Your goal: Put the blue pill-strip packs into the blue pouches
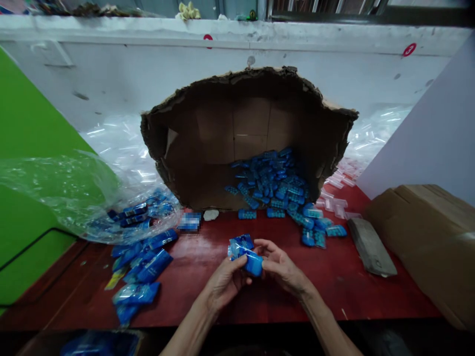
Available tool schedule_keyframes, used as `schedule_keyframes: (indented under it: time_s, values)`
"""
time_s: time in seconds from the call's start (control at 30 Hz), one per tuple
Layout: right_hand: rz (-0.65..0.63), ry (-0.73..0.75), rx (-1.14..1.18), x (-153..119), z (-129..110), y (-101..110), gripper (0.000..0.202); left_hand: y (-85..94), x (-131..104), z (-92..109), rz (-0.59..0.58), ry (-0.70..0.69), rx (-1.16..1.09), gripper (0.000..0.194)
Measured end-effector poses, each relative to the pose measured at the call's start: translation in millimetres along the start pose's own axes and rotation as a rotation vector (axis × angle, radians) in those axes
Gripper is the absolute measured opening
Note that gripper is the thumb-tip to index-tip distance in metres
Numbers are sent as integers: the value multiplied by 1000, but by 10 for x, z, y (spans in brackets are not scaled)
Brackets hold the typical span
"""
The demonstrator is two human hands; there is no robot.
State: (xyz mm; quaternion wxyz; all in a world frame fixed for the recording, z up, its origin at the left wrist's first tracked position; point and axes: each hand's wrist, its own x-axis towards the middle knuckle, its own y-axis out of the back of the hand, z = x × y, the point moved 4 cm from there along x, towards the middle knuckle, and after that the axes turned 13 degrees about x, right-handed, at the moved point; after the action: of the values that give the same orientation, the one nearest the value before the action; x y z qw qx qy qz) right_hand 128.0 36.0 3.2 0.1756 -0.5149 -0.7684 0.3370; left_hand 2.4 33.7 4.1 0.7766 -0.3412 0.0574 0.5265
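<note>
Over the front middle of the red table, my left hand (227,279) pinches a small blue plastic packet (253,263) between thumb and fingers. My right hand (284,267) has its thumb and fingers closed at the packet's right end. Another blue wrapper piece (242,242) shows just behind it; whether the two are joined I cannot tell. Beyond my hands, a heap of small blue cases (272,180) spills out of a torn cardboard box (215,138) lying on its side. To my left lie several glossy blue packets (152,267).
The red table (208,301) meets a white wall. Clear plastic sheeting (126,173) drapes over packets at left. Pink-clear plastic pieces (336,202) lie right of the box, near a flat grey object (371,247) and a brown carton (426,242). Green and pale panels flank the table.
</note>
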Motion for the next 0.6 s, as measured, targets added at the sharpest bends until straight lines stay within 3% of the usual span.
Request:
schedule_keyframes:
  time_s: [0.23,0.4,0.6]
  values:
    - [15,9,-124,-27,23,27,51,-34,-13,-10,56,-18,33,28]
    - [10,-5,-130,29,-12,45,56,-40,4,-4,-24,61,11,34]
    - [-96,-67,-150,137,-86,71,58,-18,48,67,-80,43,0,33]
